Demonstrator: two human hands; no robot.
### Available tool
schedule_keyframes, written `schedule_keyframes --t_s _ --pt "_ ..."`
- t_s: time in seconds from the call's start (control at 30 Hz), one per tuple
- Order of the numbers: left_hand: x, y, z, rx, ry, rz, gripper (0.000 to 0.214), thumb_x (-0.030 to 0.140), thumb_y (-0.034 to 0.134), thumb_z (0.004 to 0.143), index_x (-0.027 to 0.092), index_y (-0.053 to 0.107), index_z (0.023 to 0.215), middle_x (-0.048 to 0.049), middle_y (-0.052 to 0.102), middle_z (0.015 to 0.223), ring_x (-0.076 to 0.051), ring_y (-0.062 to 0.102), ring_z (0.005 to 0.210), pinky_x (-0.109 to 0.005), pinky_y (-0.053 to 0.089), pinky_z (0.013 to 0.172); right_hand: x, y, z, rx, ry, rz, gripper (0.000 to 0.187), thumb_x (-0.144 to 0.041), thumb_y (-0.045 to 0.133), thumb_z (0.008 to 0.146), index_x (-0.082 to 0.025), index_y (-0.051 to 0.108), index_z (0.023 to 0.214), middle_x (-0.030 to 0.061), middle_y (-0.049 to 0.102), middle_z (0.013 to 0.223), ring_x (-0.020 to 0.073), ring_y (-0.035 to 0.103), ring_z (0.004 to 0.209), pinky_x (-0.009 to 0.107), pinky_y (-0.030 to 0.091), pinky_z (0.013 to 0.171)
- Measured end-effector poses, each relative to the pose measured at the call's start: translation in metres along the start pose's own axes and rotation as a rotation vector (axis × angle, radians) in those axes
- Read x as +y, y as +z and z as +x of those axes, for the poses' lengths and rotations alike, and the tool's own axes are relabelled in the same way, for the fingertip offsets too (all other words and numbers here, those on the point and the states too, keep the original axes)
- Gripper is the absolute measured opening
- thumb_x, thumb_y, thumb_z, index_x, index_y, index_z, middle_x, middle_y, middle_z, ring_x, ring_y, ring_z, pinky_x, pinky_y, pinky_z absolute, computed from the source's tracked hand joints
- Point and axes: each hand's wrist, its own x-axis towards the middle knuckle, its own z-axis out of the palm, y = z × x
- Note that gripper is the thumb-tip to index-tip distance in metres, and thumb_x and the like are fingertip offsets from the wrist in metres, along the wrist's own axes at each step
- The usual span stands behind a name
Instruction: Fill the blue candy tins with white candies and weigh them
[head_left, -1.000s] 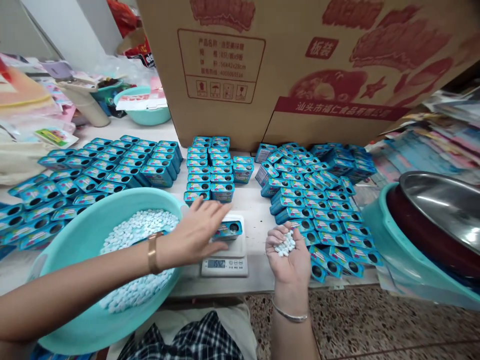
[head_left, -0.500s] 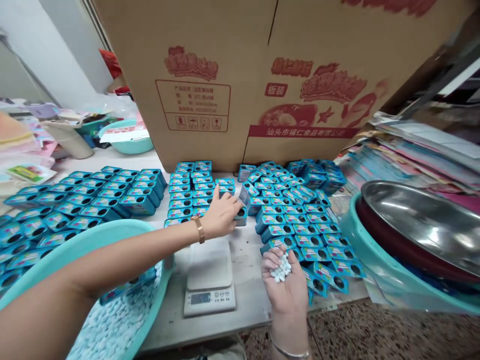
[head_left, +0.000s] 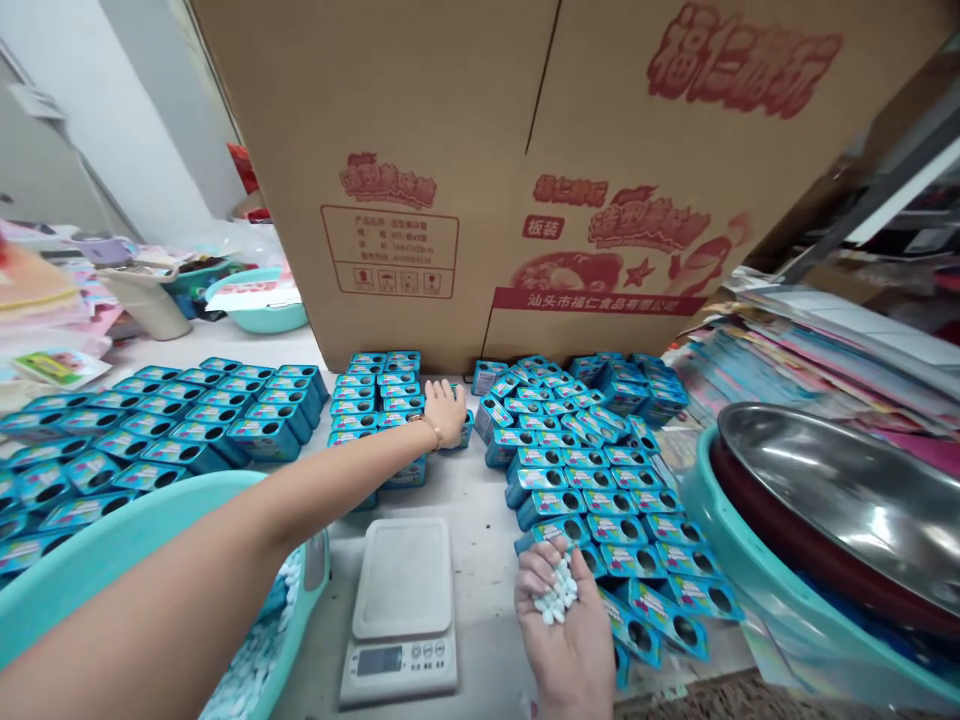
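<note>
My left hand [head_left: 445, 410] reaches far forward and closes on a small blue tin [head_left: 466, 430] at the right edge of the middle block of blue tins [head_left: 375, 395]. A gold bracelet sits on that wrist. My right hand [head_left: 564, 620] is near me, palm up, cupped round a heap of small white tablets [head_left: 555, 596]. It hovers beside the right-hand cluster of blue tins [head_left: 600, 460]. The white digital scale [head_left: 402, 610] lies bare between my arms. A teal basin [head_left: 97, 560] of white tablets is under my left forearm.
A big brown cardboard box [head_left: 525, 150] with red print stands behind the tins. More rows of blue tins [head_left: 157, 420] fill the left. At the right, a steel bowl [head_left: 840, 490] rests in a teal tub, with stacked printed sheets [head_left: 810, 340] behind.
My left hand lifted a blue tin off the scale and carried it forward to the middle block. The scale is now bare. The view tilted up; my right hand kept its tablets.
</note>
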Motion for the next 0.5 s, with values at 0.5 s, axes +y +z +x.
schedule_keyframes --t_s 0.5 --pt "-0.028 0.000 0.070 0.096 -0.043 -0.071 0.064 0.036 0.063 0.086 0.016 0.039 0.141 -0.0175 0.034 0.150 -0.036 0.030 0.138 -0.061 0.023 0.111 -0.008 -0.031 0.010 -0.077 0.128 -0.108 0.016 -0.027 0.075 0.076 -0.020 0.063 0.083 -0.0041 0.051 0.071 0.0062 0.046 0.057 0.018 0.038 0.051"
